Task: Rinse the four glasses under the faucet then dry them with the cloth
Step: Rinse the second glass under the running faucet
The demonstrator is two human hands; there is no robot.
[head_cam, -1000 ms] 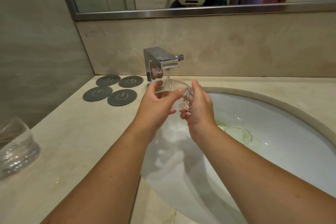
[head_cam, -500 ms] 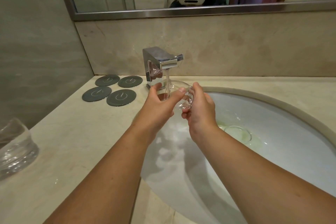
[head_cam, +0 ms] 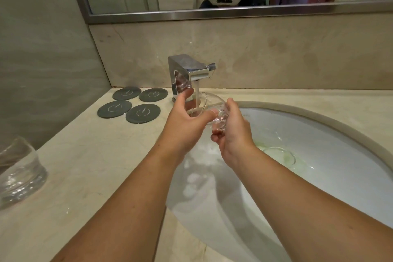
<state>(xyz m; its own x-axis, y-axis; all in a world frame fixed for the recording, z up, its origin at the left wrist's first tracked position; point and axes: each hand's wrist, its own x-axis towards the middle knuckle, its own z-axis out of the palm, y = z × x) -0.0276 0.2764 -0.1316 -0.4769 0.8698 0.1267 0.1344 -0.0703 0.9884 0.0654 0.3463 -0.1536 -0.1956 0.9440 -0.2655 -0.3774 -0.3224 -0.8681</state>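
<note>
- Holding the glass [head_cam: 211,104] tilted under the faucet [head_cam: 188,70] stream, I am curling my left hand [head_cam: 182,122] and right hand [head_cam: 234,132] round it above the sink [head_cam: 329,144].
- Water is making it slick; I am risking it slipping and chipping against the sink.
- Tilting it steeply is likely splashing the worktop [head_cam: 95,155].

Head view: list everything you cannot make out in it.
- Held glass: base hidden behind the right hand and left hand.
- Counter glass: cut off by the left edge.
- Clear ring in the sink: glass or drain, too faint to tell.
- Cloth: out of view.
</note>
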